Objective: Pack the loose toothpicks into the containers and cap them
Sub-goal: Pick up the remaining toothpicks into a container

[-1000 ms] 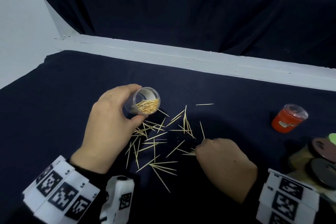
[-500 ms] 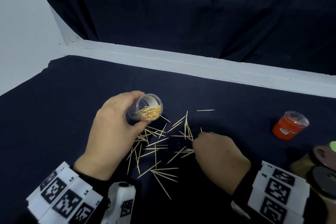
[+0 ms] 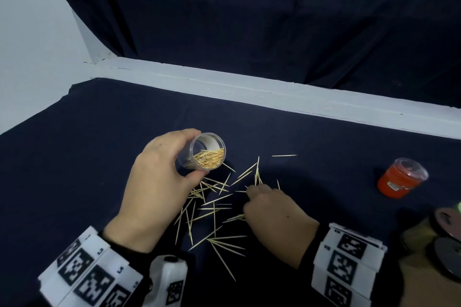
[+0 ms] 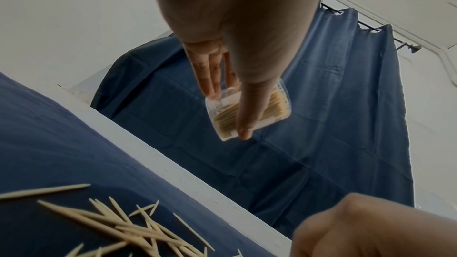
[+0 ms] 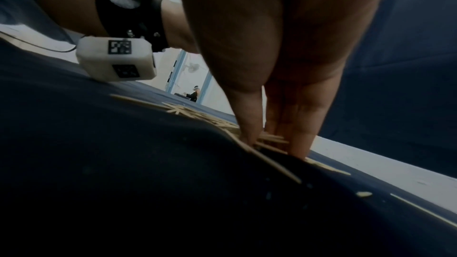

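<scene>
My left hand [image 3: 159, 177] grips a clear plastic container [image 3: 203, 152], tilted with its open mouth toward the right and about half full of toothpicks; the left wrist view shows thumb and fingers wrapped round the container [image 4: 249, 112]. Loose toothpicks [image 3: 214, 207] lie scattered on the dark cloth between my hands. My right hand [image 3: 269, 212] is down on the cloth at the right side of the pile. Its thumb and fingertips [image 5: 249, 136] pinch a small bunch of toothpicks [image 5: 270, 139] against the cloth.
A red container [image 3: 399, 179] with a clear cap stands at the right. Dark round lids [image 3: 449, 222] and a tan object sit at the far right edge. A white ledge [image 3: 274, 92] runs along the back of the table, with a dark curtain behind.
My right hand has slid forward and left into the toothpick pile, gathering some under its fingertips. The left hand keeps holding the tilted container in about the same place.
</scene>
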